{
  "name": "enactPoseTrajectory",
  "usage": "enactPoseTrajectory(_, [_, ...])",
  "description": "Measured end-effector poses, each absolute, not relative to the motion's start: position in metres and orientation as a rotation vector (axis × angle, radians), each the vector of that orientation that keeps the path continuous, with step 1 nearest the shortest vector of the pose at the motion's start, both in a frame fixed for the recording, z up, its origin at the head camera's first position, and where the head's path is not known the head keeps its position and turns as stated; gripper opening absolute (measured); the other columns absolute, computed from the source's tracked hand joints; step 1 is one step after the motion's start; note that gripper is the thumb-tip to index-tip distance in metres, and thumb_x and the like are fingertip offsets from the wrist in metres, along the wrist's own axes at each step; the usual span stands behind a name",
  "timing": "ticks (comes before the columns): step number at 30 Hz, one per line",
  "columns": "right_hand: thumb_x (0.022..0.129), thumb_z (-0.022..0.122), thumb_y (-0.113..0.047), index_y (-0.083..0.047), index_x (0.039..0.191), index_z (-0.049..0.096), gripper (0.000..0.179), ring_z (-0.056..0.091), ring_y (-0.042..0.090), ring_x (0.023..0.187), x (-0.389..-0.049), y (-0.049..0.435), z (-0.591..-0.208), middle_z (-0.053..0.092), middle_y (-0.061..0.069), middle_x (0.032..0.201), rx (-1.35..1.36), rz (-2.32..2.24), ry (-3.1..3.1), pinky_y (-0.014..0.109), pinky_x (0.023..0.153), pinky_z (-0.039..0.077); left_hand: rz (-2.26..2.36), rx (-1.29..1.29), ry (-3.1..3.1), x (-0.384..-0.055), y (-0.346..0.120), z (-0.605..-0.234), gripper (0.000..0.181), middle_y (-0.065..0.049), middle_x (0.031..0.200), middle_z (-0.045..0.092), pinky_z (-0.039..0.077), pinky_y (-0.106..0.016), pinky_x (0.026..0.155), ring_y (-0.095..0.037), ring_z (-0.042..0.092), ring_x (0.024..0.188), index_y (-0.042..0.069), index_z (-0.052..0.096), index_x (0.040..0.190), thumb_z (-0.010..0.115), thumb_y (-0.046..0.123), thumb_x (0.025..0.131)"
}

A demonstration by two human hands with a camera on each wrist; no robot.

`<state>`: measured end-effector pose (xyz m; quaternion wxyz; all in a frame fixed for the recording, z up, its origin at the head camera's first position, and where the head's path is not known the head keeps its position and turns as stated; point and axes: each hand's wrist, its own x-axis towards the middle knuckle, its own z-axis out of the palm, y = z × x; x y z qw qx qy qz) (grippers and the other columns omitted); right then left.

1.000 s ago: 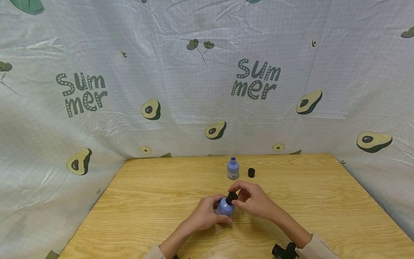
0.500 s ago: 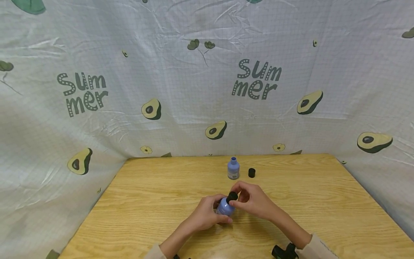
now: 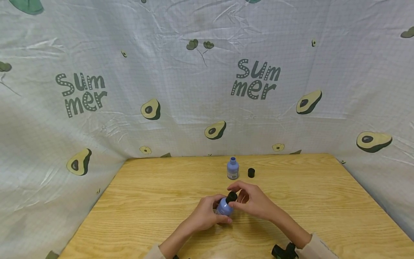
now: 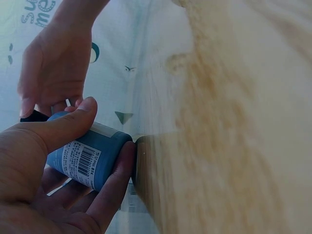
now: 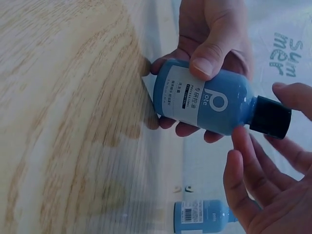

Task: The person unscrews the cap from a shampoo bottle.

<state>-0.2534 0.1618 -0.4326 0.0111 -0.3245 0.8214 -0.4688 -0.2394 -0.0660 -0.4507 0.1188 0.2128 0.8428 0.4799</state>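
one blue bottle [image 5: 190, 100] leans inside the left hand [image 3: 206, 214], its body clasped between thumb and fingers; its black cap [image 5: 270, 118] juts out beyond that grip, the right hand's [image 3: 253, 202] fingers spread loosely around it.

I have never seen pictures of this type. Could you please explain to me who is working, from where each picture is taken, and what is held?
There is no machine: a person works with two bare hands. The wide view comes from a camera on the head; the two closer views come from cameras worn on the left and right wrists.

The left hand holds a tilted blue bottle. The right hand has its fingers around that bottle's black cap; whether they grip it is hard to tell.

Farther back on the wooden table stand an uncapped blue bottle and, beside it, a loose black cap.
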Motion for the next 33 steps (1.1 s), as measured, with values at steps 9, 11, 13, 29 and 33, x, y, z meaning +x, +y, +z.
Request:
enactPoseTrajectory(9, [0.094, 0.078, -0.027, -0.014, 0.114, 0.067, 0.025, 0.062, 0.006, 0.075, -0.2533, 0.1607, -0.4323, 0.069, 0.001, 0.103, -0.947, -1.480, 2.582, 0.026, 0.067, 0.056, 1.414, 0.635, 2.456, -0.2392, -0.0664, -0.4514, 0.054, -0.003, 0.121, 0.072, 0.057, -0.028, 0.084, -0.015, 0.071, 0.104, 0.014, 0.068, 0.132, 0.090, 0.020, 0.083])
enactPoseTrajectory(11, [0.094, 0.078, -0.025, -0.012, 0.115, 0.068, 0.026, 0.062, 0.006, 0.074, -0.2531, 0.1608, -0.4320, 0.070, 0.002, 0.103, -0.960, -1.484, 2.579, 0.026, 0.068, 0.056, 1.415, 0.637, 2.454, -0.2394, -0.0663, -0.4515, 0.055, -0.003, 0.121, 0.072, 0.057, -0.028, 0.084, -0.015, 0.071, 0.105, 0.014, 0.067, 0.132, 0.089, 0.020, 0.083])
enactPoseTrajectory(13, [0.094, 0.078, -0.023, -0.009, 0.116, 0.069, 0.028, 0.062, 0.007, 0.075, -0.2529, 0.1609, -0.4318, 0.070, 0.003, 0.104, -0.984, -1.488, 2.571, 0.025, 0.070, 0.057, 1.416, 0.640, 2.453, -0.2393, -0.0664, -0.4514, 0.055, -0.003, 0.122, 0.072, 0.057, -0.027, 0.084, -0.015, 0.071, 0.105, 0.014, 0.067, 0.132, 0.089, 0.020, 0.083])
enactPoseTrajectory(29, [0.094, 0.078, -0.030, -0.012, 0.120, 0.067, 0.034, 0.062, 0.005, 0.076, -0.2529, 0.1598, -0.4333, 0.070, 0.003, 0.108, -0.947, -1.455, 2.596, 0.025, 0.068, 0.056, 1.416, 0.643, 2.456, -0.2382, -0.0674, -0.4513, 0.056, -0.005, 0.124, 0.072, 0.057, -0.029, 0.086, -0.017, 0.071, 0.107, 0.012, 0.067, 0.134, 0.089, 0.021, 0.083])
enactPoseTrajectory(33, [0.094, 0.078, -0.030, -0.014, 0.115, 0.067, 0.028, 0.062, 0.006, 0.074, -0.2532, 0.1600, -0.4331, 0.069, -0.001, 0.100, -0.930, -1.463, 2.599, 0.026, 0.066, 0.055, 1.434, 0.640, 2.441, -0.2377, -0.0677, -0.4506, 0.056, -0.006, 0.123, 0.072, 0.057, -0.029, 0.086, -0.018, 0.071, 0.108, 0.012, 0.067, 0.134, 0.089, 0.021, 0.083])
